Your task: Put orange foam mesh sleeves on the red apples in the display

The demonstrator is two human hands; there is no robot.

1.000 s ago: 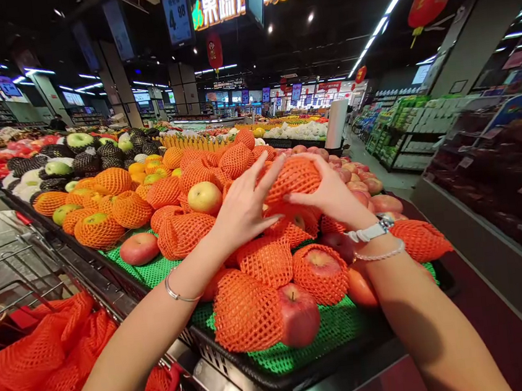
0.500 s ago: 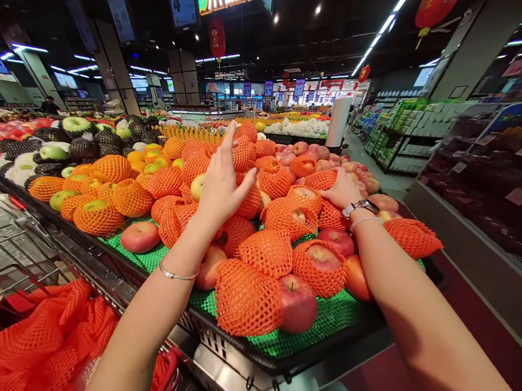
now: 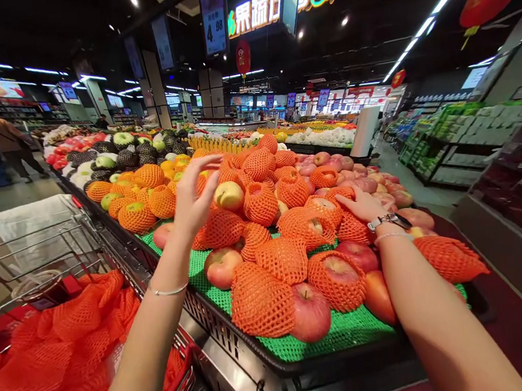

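A heap of red apples in orange foam nets [image 3: 286,255] lies on a green mat in a black crate [image 3: 307,365]. My left hand [image 3: 193,196] hovers above the left side of the heap with fingers spread, holding nothing, close to a bare yellow apple [image 3: 228,194]. My right hand [image 3: 359,205] rests flat on a netted apple [image 3: 311,224] at the right of the heap, a watch and bracelet on its wrist. A bare red apple [image 3: 309,312] sits at the front of the crate.
A shopping cart [image 3: 38,256] at the lower left holds a pile of loose orange foam nets [image 3: 63,353]. Further fruit displays [image 3: 134,190] run back on the left. A person [image 3: 5,138] walks in the far left aisle. Shelving [image 3: 513,194] lines the right side.
Both hands let go of the netted apple they held above the heap. My left hand lifted and swung left, open; my right hand sank flat onto the right side of the pile.
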